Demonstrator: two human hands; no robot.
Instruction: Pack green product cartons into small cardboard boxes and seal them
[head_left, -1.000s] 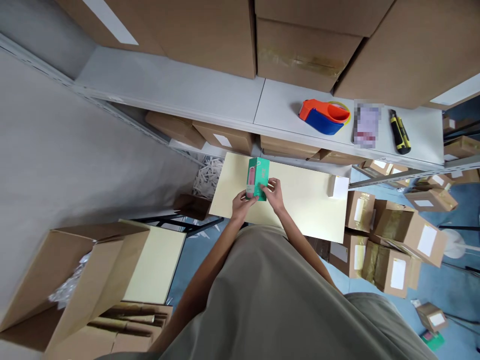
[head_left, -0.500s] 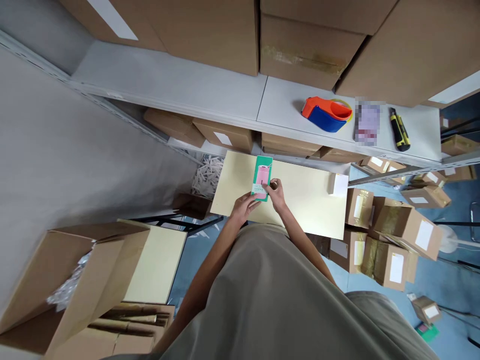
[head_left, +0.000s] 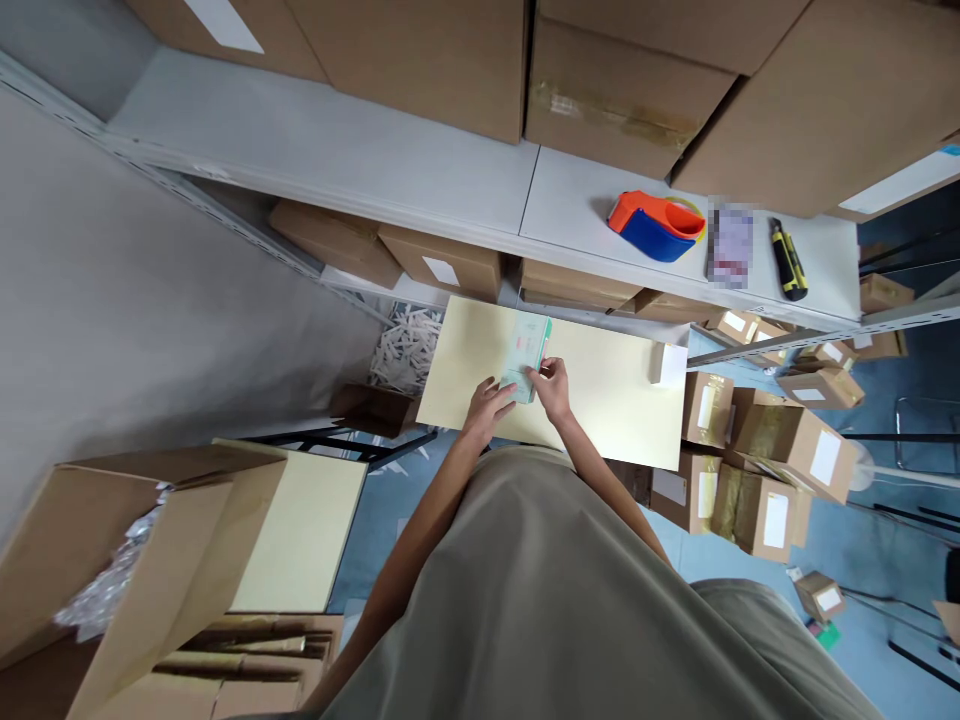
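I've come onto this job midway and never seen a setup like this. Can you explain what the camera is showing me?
There is no machine here: a person is working with two bare hands. One camera, worn on that person's head, looks forward and down, so their own olive-gray clothing fills the lower middle. The left hand and right hand hold a pale green box over a cream table; I can't tell whether it also rests there. Toward the table's right end sits a small white box. On the gray shelf beyond are an orange-and-blue tape dispenser, a pixelated item, a black-and-yellow cutter and large cardboard boxes.
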